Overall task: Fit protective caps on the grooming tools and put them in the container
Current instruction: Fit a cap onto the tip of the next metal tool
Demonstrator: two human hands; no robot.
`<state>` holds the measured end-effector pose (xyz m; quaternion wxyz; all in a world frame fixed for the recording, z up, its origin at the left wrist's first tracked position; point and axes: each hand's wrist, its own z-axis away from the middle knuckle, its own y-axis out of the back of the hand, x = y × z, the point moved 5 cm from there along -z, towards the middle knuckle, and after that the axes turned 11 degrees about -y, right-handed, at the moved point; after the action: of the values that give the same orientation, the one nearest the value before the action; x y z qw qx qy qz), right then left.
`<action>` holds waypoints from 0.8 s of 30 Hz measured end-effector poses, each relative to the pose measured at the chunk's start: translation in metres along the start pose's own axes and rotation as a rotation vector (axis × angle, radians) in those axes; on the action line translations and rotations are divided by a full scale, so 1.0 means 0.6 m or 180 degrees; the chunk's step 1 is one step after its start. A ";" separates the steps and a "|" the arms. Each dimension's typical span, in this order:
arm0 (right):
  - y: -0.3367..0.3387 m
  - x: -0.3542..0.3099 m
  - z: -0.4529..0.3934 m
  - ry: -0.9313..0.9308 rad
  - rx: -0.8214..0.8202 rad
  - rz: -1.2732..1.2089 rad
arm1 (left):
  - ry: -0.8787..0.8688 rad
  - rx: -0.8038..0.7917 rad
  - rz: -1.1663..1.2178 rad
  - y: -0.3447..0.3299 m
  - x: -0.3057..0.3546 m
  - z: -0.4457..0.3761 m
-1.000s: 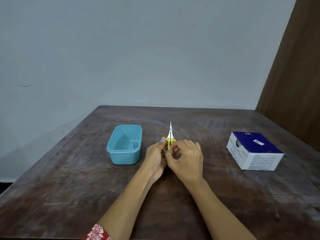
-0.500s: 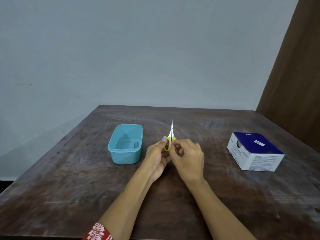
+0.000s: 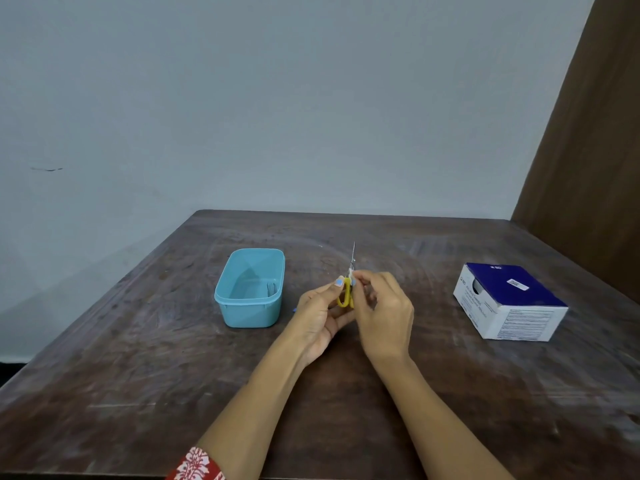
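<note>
Scissors (image 3: 347,291): yellow handles, thin blades pointed up, uncapped, held above table | Container (image 3: 250,287): teal, open, just left, possibly one small item inside.

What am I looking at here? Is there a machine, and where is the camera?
No machine: a person works with two bare hands, filmed by a camera worn on their head, looking down at a dark wooden table. The left hand and right hand together hold small scissors with yellow handles, blades pointing away and bare. To the left stands an open blue tub; something small lies inside, too unclear to name. To the right sits a blue and white cardboard box.
</note>
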<state>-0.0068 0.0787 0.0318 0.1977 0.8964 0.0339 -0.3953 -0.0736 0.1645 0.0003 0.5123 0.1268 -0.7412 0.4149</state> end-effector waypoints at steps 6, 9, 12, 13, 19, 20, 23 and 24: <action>-0.004 -0.006 0.005 -0.0026 -0.0182 -0.0020 | -0.0113 0.0152 0.0038 0.005 0.004 -0.001; -0.005 -0.003 0.004 -0.0034 -0.0178 -0.0060 | -0.0111 0.0178 0.0045 0.007 0.004 -0.003; 0.000 0.000 0.001 0.0034 -0.0008 -0.0042 | -0.0058 0.0090 -0.0010 0.002 0.001 -0.002; 0.000 0.000 0.001 0.0020 -0.0007 -0.0037 | -0.0056 0.0074 -0.0009 0.001 0.001 -0.001; -0.009 0.003 0.004 -0.0049 -0.0181 0.0013 | -0.0115 0.0113 0.0050 0.005 0.005 0.000; -0.008 0.002 0.003 -0.0020 -0.0116 0.0035 | -0.0115 0.0081 0.0050 0.003 0.005 0.000; -0.001 0.001 0.002 0.0066 0.0031 0.0052 | -0.0073 -0.0001 0.0001 0.000 0.003 0.001; -0.002 0.002 0.001 0.0051 -0.0027 0.0050 | -0.0078 0.0019 -0.0020 0.000 0.002 0.001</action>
<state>-0.0066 0.0793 0.0298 0.2042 0.8989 0.0301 -0.3864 -0.0746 0.1646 0.0013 0.5041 0.1357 -0.7457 0.4139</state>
